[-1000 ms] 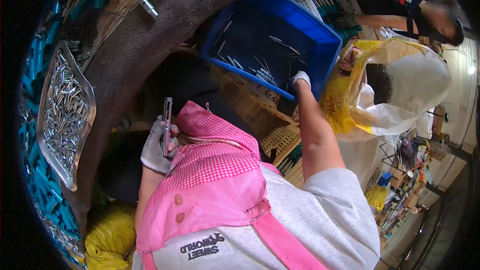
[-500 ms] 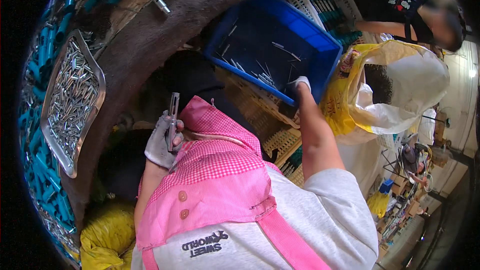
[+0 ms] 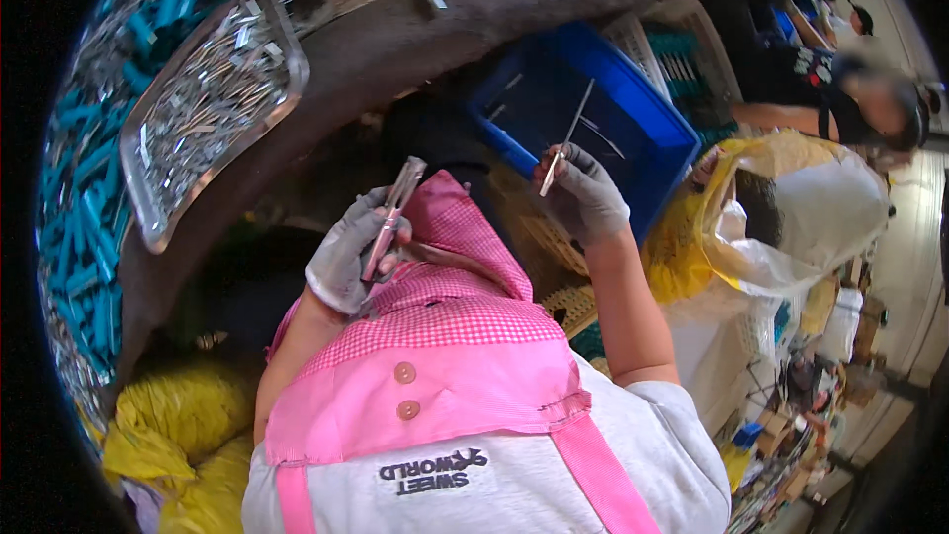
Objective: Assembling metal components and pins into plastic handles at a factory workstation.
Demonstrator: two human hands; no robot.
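The left hand (image 3: 348, 255), in a grey glove, is closing around a small bundle of thin metal pieces (image 3: 392, 218), fingers curled and thumb pressing them against the palm, so that they are sticking up and away over the pink checked apron (image 3: 435, 336). How many pieces are in that bundle cannot be told; they are overlapping, perhaps two or three. The right hand (image 3: 585, 196), also gloved, is pinching one slender metal rod (image 3: 565, 150) between thumb and forefinger near its lower end, the other fingers loosely bent; the rod is slanting up and to the far right over the blue crate (image 3: 633, 114).

Judging by its look, the rod is light, stiff and smooth, so it may be slipping easily in a glove; taking it near the middle or by the thicker end is likely giving the surest hold, and the tip may be sharp.

Inside the one blue crate a few more loose rods are lying, about four showing. On the far left of the dark counter (image 3: 376, 49) one metal tray (image 3: 148, 198) is sitting heaped with too many small metal parts to count. Teal pieces (image 3: 74, 227) are lying piled along the left rim. Another person (image 3: 850, 109) is working at the far right, beside a yellow bag (image 3: 692, 237).
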